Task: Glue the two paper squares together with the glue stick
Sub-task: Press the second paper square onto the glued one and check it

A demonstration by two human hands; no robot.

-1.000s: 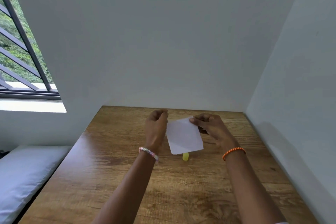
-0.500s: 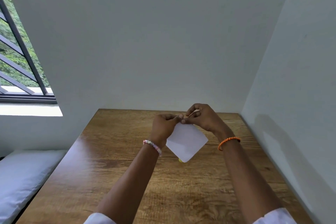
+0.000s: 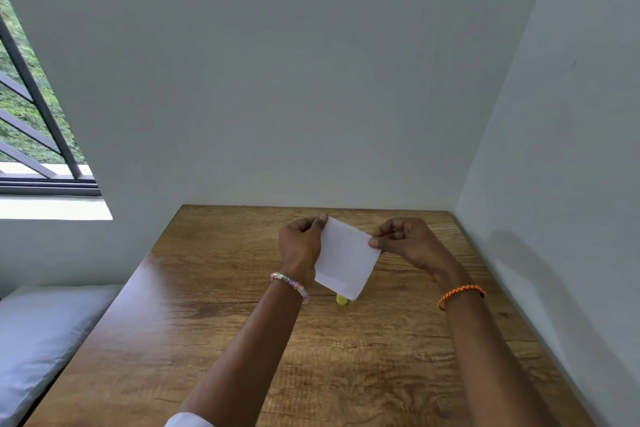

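Both hands keep a pinching grip on the white paper (image 3: 346, 258), held up above the desk (image 3: 214, 322). Left hand (image 3: 300, 246) pinches its 10 o'clock corner, right hand (image 3: 408, 243) its 2 o'clock edge. Whether it is one sheet or two, I cannot tell. At the paper's 6 o'clock, a yellow glue stick (image 3: 341, 299) peeks out on the desk.

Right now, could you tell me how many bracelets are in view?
2: a beaded bracelet on the left wrist, an orange braided bracelet on the right wrist.
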